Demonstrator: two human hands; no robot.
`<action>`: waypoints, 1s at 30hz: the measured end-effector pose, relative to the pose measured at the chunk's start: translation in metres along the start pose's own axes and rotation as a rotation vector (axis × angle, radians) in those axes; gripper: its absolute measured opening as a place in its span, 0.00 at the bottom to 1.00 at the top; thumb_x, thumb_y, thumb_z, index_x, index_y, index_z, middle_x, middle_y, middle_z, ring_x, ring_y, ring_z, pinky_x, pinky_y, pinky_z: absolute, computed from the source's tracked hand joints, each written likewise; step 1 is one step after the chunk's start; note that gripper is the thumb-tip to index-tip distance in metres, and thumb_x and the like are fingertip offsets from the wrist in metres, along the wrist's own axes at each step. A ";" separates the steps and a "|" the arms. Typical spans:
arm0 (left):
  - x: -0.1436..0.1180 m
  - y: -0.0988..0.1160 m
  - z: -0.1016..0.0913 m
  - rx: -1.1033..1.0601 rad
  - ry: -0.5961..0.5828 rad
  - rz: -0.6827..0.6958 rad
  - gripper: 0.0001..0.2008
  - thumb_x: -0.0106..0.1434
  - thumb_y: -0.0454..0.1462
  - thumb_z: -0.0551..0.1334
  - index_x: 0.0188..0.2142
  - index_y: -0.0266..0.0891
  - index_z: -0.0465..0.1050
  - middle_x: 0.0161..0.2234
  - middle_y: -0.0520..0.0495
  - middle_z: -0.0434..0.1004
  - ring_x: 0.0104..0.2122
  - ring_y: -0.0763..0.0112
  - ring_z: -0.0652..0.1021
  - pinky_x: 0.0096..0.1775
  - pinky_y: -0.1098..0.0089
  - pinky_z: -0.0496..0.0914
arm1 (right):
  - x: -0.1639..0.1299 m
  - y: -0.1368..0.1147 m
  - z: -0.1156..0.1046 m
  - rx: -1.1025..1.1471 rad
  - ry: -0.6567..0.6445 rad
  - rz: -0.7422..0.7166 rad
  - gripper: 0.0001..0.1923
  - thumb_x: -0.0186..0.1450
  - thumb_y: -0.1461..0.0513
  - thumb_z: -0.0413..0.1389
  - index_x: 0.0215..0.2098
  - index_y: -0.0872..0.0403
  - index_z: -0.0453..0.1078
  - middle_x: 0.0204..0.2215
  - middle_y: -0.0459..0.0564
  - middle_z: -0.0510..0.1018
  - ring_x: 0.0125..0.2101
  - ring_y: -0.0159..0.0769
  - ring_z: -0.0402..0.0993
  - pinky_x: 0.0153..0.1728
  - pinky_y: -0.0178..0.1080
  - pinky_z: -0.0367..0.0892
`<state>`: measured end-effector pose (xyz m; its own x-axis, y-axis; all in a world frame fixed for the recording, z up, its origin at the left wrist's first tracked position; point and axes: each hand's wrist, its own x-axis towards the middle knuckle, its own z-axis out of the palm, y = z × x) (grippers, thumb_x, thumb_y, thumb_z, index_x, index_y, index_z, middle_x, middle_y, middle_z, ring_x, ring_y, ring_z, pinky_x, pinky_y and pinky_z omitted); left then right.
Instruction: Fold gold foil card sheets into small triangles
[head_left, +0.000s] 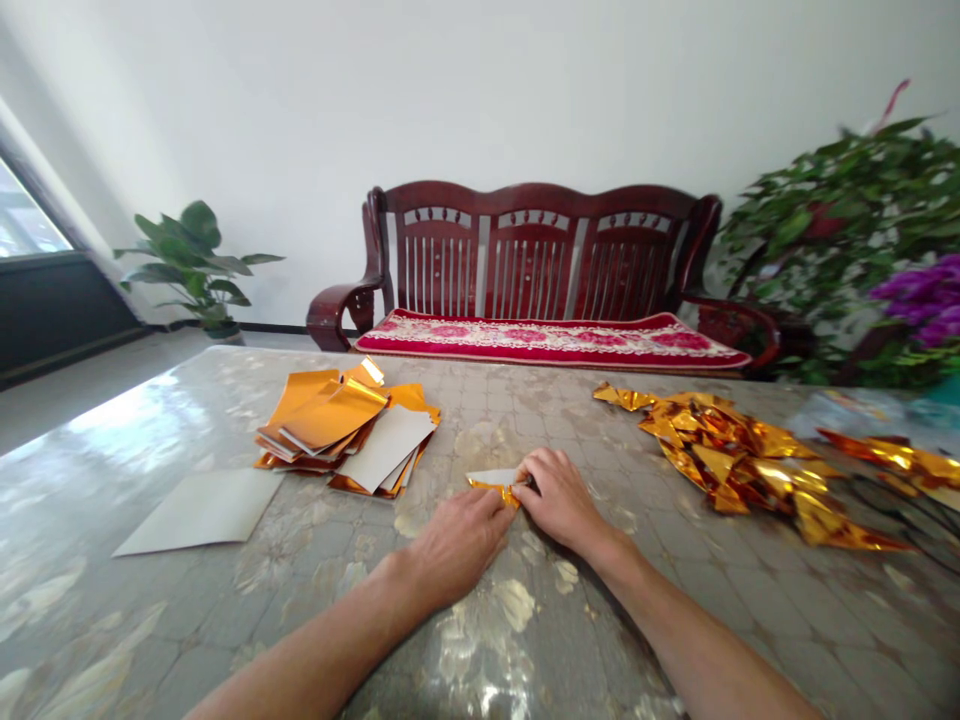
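Observation:
A small piece of gold foil paper, partly folded, lies on the table before me with a strip of its pale back showing. My left hand is closed over its near edge, fingers pressed together on the foil. At the paper's right end, my right hand grips it with bent fingers; part of the sheet is hidden beneath them. The two hands almost meet at the fingertips. Beyond my left hand sits a loose stack of gold foil sheets, some with the pale side up.
One pale sheet lies apart at the left. A heap of folded gold foil pieces is on the right, near a clear plastic bag and a dark cable. A wooden bench stands behind the patterned table, with plants either side.

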<state>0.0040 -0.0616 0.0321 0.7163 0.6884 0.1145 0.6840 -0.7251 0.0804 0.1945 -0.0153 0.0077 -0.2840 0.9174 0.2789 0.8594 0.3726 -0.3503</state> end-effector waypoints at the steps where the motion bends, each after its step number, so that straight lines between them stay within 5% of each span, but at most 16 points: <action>1: 0.000 0.000 0.001 0.007 0.007 0.000 0.10 0.67 0.34 0.56 0.48 0.39 0.66 0.42 0.46 0.72 0.44 0.61 0.74 0.46 0.64 0.71 | 0.001 0.001 0.000 0.011 -0.001 0.012 0.01 0.61 0.63 0.59 0.33 0.51 0.70 0.38 0.47 0.73 0.41 0.39 0.64 0.43 0.38 0.57; 17: 0.001 0.002 0.004 0.076 0.058 0.038 0.13 0.68 0.40 0.56 0.50 0.39 0.66 0.50 0.45 0.71 0.47 0.59 0.70 0.50 0.59 0.67 | 0.011 0.028 0.001 0.282 -0.073 -0.023 0.06 0.64 0.66 0.55 0.33 0.52 0.73 0.37 0.48 0.76 0.43 0.38 0.68 0.47 0.40 0.60; 30: 0.002 0.003 -0.001 0.079 0.024 0.013 0.10 0.67 0.41 0.57 0.44 0.40 0.68 0.50 0.46 0.71 0.47 0.59 0.69 0.50 0.59 0.67 | 0.006 0.021 -0.003 0.065 -0.023 -0.046 0.03 0.62 0.65 0.57 0.31 0.52 0.71 0.39 0.49 0.74 0.43 0.39 0.65 0.47 0.40 0.59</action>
<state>0.0078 -0.0622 0.0332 0.7223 0.6775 0.1387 0.6840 -0.7295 0.0008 0.2121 -0.0026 0.0050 -0.3330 0.9018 0.2754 0.8160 0.4219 -0.3950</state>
